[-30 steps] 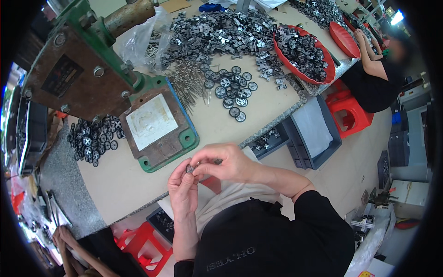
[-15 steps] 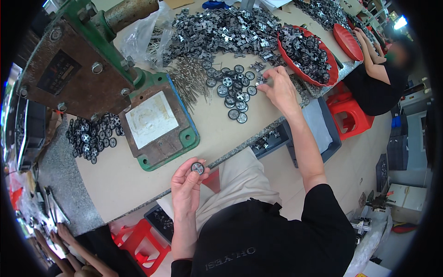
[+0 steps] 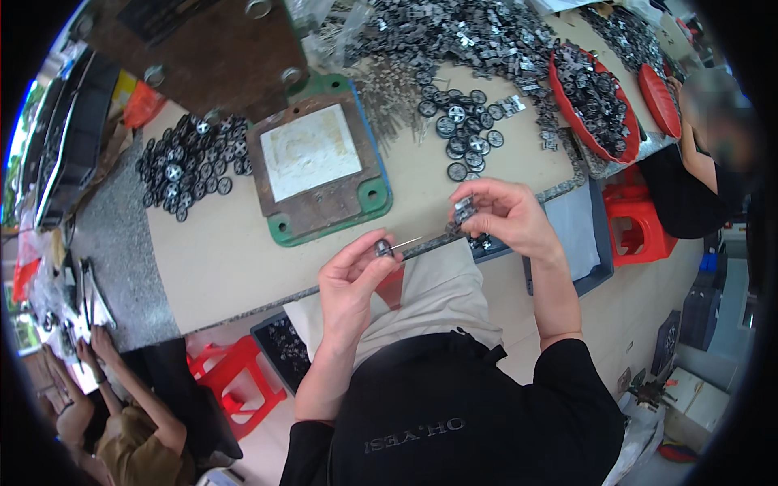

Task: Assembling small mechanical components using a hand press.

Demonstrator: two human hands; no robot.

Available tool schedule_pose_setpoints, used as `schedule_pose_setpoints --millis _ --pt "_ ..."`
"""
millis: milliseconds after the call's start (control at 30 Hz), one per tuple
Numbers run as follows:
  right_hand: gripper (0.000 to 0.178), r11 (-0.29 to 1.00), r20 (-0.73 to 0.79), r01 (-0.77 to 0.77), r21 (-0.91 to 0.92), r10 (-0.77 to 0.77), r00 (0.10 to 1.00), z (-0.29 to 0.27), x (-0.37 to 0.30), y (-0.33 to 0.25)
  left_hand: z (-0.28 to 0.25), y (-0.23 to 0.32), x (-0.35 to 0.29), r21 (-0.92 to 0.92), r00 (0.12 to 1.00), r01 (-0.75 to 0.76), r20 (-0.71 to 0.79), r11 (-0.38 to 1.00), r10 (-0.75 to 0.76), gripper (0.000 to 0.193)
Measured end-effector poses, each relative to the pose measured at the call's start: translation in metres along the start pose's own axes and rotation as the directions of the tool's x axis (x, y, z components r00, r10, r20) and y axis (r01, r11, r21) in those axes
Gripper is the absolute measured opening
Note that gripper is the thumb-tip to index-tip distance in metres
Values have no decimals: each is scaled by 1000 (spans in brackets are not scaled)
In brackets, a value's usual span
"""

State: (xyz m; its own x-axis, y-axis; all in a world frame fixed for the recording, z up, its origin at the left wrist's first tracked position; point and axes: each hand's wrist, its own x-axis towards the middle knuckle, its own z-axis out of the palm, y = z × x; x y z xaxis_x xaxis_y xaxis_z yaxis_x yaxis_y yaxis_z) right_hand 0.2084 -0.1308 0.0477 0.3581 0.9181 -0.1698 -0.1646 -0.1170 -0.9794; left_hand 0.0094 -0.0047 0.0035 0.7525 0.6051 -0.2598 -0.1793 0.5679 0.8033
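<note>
Pinched in my left hand (image 3: 354, 271) is a small black toy wheel (image 3: 383, 248) with a thin metal axle pin (image 3: 407, 242) sticking out to the right. My right hand (image 3: 512, 219) grips a grey-and-black plastic chassis piece (image 3: 463, 212) between thumb and fingers. The pin's free end points toward that piece, with a gap between them. Both hands are over the table's front edge. Beyond them lie loose wheels (image 3: 456, 130) with silver spokes, a spread of metal pins (image 3: 389, 101) and a large heap of chassis pieces (image 3: 462, 36).
A green-based press (image 3: 373, 212) with a white pad (image 3: 312, 152) stands left of centre. More wheels (image 3: 188, 166) are piled left of it. At the right is a red basin (image 3: 624, 150) of assembled parts. Co-workers sit at both sides; a red stool (image 3: 628, 223) is at the right.
My right hand has come back from the wheels with a chassis piece, toward my left hand. My left hand has turned the wheel so its pin shows. The view has shifted.
</note>
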Motion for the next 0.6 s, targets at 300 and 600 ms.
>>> schedule_pose_setpoints --millis 300,600 --pt "29 993 53 42 -109 -36 998 27 9 8 -4 -1 -3 144 994 -111 17 983 110 35" --pt "28 958 12 65 -280 -64 998 29 9 9 -2 0 -6 217 990 -140 20 966 139 34"
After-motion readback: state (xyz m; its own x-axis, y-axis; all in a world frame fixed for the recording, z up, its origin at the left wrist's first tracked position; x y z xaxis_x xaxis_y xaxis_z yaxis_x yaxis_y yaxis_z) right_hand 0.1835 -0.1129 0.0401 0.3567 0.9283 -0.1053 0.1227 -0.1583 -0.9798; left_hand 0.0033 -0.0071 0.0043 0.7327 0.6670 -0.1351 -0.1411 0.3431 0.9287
